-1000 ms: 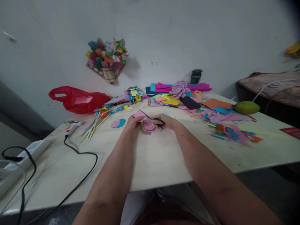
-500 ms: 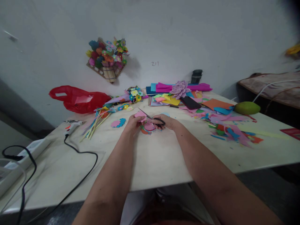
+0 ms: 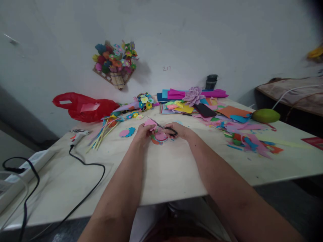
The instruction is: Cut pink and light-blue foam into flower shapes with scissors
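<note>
From my viewpoint, both hands meet over the middle of the tabletop, well in from its near edge. My left hand's grip is closed on a small pink piece, pinched between the thumb and fingers. My right hand is curled around the black handles of the scissors; their blades point up and left, next to the pink piece. I can't tell how far the blades are open, or whether they touch the piece.

Just under the hands I see a loose cluster of coloured cutouts, pink on top, partly hidden by the fingers. Left of the left hand lie 2 scalloped cutouts — 1 pink, 1 blue — overlapping. Farther left are a bundle of thin sticks and a glue gun, its black cord trailing over the near edge, with a power strip toward the left edge.

Along the far edge I have a red plastic bag, a bouquet of small flowers, a purple flower and a dark jar. A black phone lies in front of the purple flower. Toward the right edge are colourful scraps and a green fruit — a flower arrangement hangs on the wall.
</note>
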Demonstrator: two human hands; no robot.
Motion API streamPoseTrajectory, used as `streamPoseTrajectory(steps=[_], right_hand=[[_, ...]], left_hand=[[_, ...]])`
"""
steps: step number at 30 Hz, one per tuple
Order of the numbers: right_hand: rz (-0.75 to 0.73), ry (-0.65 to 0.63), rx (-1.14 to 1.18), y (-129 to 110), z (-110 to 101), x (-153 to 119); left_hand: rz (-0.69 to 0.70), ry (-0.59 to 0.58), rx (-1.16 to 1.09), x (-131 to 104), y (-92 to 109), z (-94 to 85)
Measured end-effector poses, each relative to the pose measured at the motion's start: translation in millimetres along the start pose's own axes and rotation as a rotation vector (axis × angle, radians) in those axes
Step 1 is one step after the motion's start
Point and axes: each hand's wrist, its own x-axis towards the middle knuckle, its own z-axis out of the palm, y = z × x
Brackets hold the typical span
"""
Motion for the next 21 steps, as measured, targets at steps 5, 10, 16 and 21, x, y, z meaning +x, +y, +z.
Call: streamPoseTrajectory(steps=[5,10,16,21], right_hand=[[0.003,0.014,-0.005,0.7,0.6,1.2],[-0.005,0.009,0.004,1.8,0.6,2.4],[-0.012,0.011,0.008,4.7,-0.3,4.2],[0.003,0.013,0.029,2.6,0.0,3.3]], left_hand=[[-0.007,0.017,-0.005,-1.3,2.1,0.2],[-0.025,0.017,-0.017,-2.0,3.0,0.3],[-0.043,0.033,-0.015,-2.8,3.2,2.2],[-0.036,0.037,-0.021,-3.4,3.3,3.2]])
